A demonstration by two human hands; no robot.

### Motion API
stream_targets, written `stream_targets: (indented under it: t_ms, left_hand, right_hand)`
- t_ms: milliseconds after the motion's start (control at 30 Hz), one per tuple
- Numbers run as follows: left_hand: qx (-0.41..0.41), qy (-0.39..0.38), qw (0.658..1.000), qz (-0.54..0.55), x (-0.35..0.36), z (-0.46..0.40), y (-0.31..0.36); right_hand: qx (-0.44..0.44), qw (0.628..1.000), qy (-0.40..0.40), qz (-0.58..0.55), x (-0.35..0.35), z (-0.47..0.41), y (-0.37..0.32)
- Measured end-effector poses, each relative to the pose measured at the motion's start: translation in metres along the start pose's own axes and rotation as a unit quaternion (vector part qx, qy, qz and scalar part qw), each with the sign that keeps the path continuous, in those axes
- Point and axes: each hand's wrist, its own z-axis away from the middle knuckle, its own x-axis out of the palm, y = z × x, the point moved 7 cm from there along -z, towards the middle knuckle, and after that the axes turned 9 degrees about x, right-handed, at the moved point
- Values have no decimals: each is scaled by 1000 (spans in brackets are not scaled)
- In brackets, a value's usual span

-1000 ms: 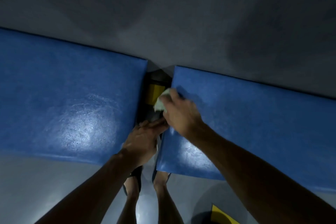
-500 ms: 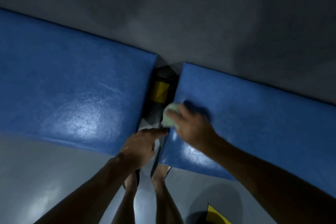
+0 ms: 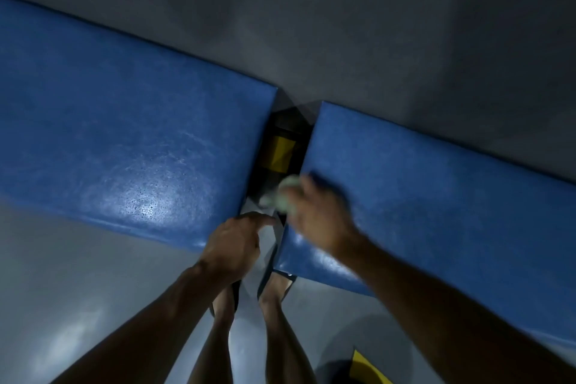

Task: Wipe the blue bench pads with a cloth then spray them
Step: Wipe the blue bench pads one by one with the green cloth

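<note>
Right hand (image 3: 318,221) gripped pale cloth (image 3: 285,195) at right pad (image 3: 436,196) inner edge, left hand (image 3: 232,246) loosely curled, empty, beside narrow gap (image 3: 280,165), left pad (image 3: 124,146) adjacent.

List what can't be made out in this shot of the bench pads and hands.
- Cloth: head view, motion blur; shape unclear.
- Right hand: blurred; its fingers cannot be told apart.
- Left hand: whether it touches the left pad is unclear.
- Yellow part in the gap: dark, mostly hidden by the pads.
- Right pad: cut off by the frame edge.

Dim wide-angle view, glare on left pad (image 3: 146,196), motion-blurred right hand (image 3: 318,221).
</note>
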Motion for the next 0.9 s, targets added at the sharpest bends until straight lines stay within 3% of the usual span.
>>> stream_targets:
  t_ms: [100,233,400,467,600,733,833,900]
  left_hand:
    - [-9,-15,1000,0,5,6,-9]
    - [-40,-7,999,3,2,15,-17]
    - [-52,12,998,20,-1,10,-26]
    - [-62,14,998,14,-1,10,-27]
    - [-49,21,998,16,-3,9,-17]
    - [-52,9,998,26,-7,13,-16]
    - [-58,5,998,7,-12,18,-15]
    - [-61,7,998,6,-14,19,-15]
  right_hand:
    - [-108,993,-44,-19,27,75,-30]
    - [-202,978,-4,52,-1,24,-13]
    - [57,989,107,90,-63,-74,63]
    - [79,988,111,78,-47,-51,51]
    - [-87,994,53,-30,14,63,-18]
    - [-211,975,-54,44,35,123,-30]
    - [-266,963,-14,50,18,122,1]
    - [-236,969,41,53,0,103,23]
